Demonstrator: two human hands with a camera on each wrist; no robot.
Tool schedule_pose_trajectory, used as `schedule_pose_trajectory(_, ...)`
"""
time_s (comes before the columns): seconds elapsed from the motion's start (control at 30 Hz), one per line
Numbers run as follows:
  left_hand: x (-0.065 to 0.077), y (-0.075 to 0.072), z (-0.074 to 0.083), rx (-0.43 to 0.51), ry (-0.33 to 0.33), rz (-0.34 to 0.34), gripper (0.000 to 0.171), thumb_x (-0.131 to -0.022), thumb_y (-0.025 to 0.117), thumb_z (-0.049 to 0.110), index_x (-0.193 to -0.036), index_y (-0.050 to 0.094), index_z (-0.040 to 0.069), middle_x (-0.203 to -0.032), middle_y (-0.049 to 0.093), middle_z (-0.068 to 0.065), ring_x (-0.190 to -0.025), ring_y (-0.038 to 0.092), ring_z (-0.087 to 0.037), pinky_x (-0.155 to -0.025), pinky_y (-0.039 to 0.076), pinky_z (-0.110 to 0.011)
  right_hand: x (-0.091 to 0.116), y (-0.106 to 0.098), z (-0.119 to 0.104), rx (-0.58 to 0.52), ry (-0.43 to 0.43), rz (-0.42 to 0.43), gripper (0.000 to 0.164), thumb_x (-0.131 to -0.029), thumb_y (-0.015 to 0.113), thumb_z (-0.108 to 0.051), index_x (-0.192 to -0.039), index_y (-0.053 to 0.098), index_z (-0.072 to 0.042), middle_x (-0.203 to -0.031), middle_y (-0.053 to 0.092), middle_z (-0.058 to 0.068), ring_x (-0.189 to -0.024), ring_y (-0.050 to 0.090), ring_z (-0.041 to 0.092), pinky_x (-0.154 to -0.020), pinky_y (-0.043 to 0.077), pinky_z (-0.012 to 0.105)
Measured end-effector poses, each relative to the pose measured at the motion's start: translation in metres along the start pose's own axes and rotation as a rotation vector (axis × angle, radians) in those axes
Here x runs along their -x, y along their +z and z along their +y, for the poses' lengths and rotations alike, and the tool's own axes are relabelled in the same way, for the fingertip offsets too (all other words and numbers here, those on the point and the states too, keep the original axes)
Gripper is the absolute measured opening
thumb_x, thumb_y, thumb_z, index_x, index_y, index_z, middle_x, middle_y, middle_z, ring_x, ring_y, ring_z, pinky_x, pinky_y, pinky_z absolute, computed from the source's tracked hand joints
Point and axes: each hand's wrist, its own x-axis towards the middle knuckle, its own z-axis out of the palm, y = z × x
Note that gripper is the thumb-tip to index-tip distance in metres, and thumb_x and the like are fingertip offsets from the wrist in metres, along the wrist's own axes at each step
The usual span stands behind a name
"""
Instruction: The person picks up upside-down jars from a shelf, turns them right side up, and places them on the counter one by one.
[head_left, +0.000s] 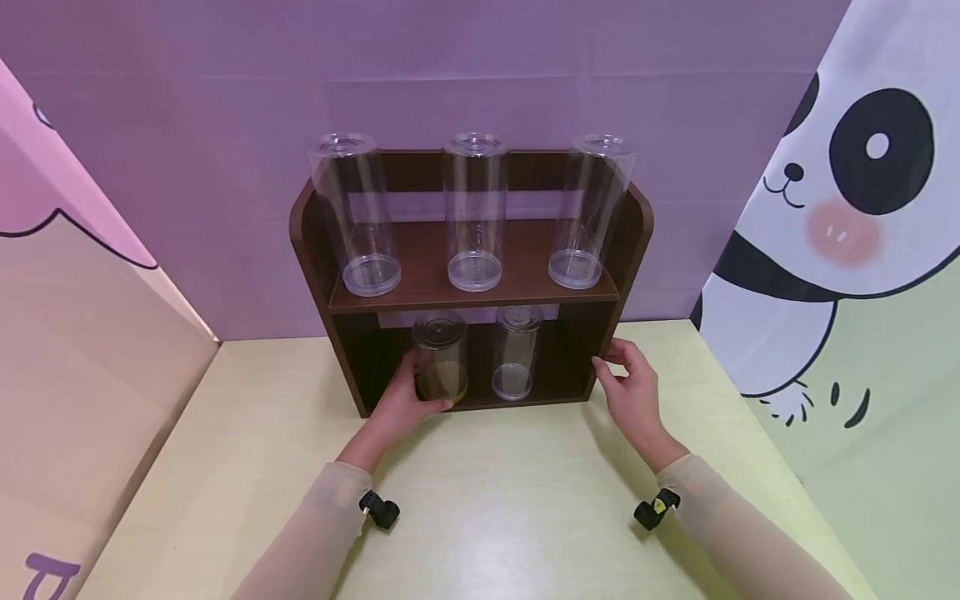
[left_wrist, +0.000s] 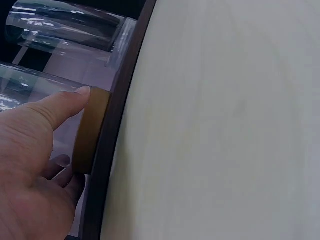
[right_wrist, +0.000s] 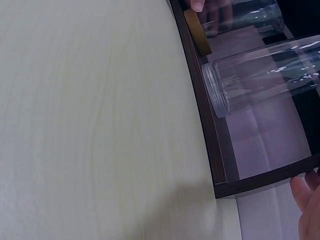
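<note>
Jar (head_left: 442,350), pinched by the left grip (head_left: 408,400) on the lower shelf (head_left: 555,375), could topple the neighbouring canister (head_left: 515,354) if slid rightward, while the right grip (head_left: 633,390), fingers relaxed, touches the rack (head_left: 420,302).

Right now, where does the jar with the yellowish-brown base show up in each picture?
Head: the jar is just left of centre, at the lower shelf, in the left hand.
Left wrist: left side, lying sideways in the picture, its brown base nearest the middle.
Right wrist: near the top, right of centre, base facing left.
Shared landmark: the lower shelf's dark front edge.
</note>
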Motion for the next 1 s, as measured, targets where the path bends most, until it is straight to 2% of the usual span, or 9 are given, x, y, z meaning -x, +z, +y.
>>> schedule_pose_trajectory(0.2, 0.000, 0.003, 0.001, -0.026, -0.031, -0.009, 0.104, -0.087, 0.097, 0.016, -0.164, 0.029, -0.001, -0.163, 0.046, -0.029, -0.154, 0.044, -0.047, -0.127, 0.036, -0.065, 0.000, 0.000, 0.000, 0.000, 0.003, -0.002, 0.027, -0.105, 0.075, -0.004, -0.131, 0.070, -0.005, -0.120, 0.077, 0.010, -0.109, 0.071, 0.018, -0.078, 0.057, 0.013)
schedule_pose_trajectory(0.37, -0.002, 0.003, 0.001, -0.041, -0.056, -0.018, 0.098, -0.090, 0.094, 0.015, -0.163, 0.031, 0.000, -0.162, 0.047, -0.028, -0.154, 0.045, -0.045, -0.127, 0.037, -0.062, 0.001, 0.000, -0.002, 0.003, 0.007, -0.007, 0.027, -0.105, 0.075, -0.004, -0.131, 0.070, -0.004, -0.119, 0.077, 0.011, -0.109, 0.070, 0.017, -0.077, 0.057, 0.013)
schedule_pose_trajectory(0.6, -0.001, 0.001, 0.003, -0.062, -0.083, -0.027, 0.094, -0.090, 0.095, 0.022, -0.160, 0.036, 0.004, -0.160, 0.050, -0.024, -0.151, 0.048, -0.043, -0.126, 0.040, -0.062, 0.000, -0.001, -0.003, 0.009, 0.008, -0.008, 0.028, -0.105, 0.075, -0.003, -0.132, 0.069, -0.004, -0.119, 0.077, 0.011, -0.108, 0.070, 0.016, -0.077, 0.057, 0.013)
schedule_pose_trajectory(0.83, 0.005, 0.000, 0.002, -0.076, -0.025, -0.034, 0.096, -0.087, 0.099, 0.022, -0.158, 0.039, 0.002, -0.154, 0.056, -0.025, -0.145, 0.054, -0.043, -0.122, 0.044, -0.061, 0.000, 0.000, -0.003, 0.003, 0.006, -0.010, 0.029, -0.104, 0.076, -0.001, -0.132, 0.069, -0.003, -0.118, 0.077, 0.013, -0.108, 0.071, 0.018, -0.076, 0.058, 0.013)
schedule_pose_trajectory(1.0, 0.014, -0.002, 0.005, -0.046, -0.006, -0.084, 0.098, -0.084, 0.100, 0.019, -0.159, 0.039, 0.002, -0.155, 0.056, -0.024, -0.146, 0.055, -0.044, -0.122, 0.045, -0.063, 0.000, -0.001, -0.002, 0.013, 0.012, -0.012, 0.028, -0.105, 0.075, -0.003, -0.132, 0.069, -0.004, -0.119, 0.076, 0.013, -0.108, 0.070, 0.014, -0.077, 0.057, 0.013)
